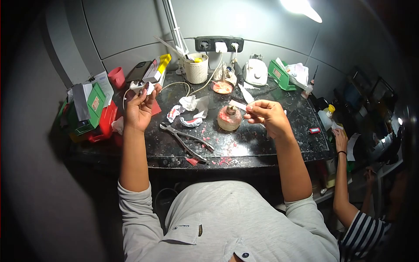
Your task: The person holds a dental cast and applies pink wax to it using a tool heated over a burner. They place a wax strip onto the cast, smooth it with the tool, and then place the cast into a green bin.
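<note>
My left hand (139, 109) is raised over the left side of the bench, its fingers closed on a small white piece (150, 89) that looks like a dental cast. My right hand (271, 117) pinches a pale pinkish strip (238, 105) between thumb and fingers. The strip's far end overlaps the top of a glass spirit burner (229, 121) in this view. Between the hands lie two white dental casts, one on the left (176, 113) and one nearer the burner (191, 122). Long-handled metal pliers (181, 139) rest in front of them.
Red wax scraps (223, 161) dot the black bench (257, 150). Behind stand a woven cup (196, 70), a dish of pink material (222, 88), and a white device (255, 72). Green boxes flank both sides, left (92, 105) and right (279, 73). Another person's hand (341, 139) works at right.
</note>
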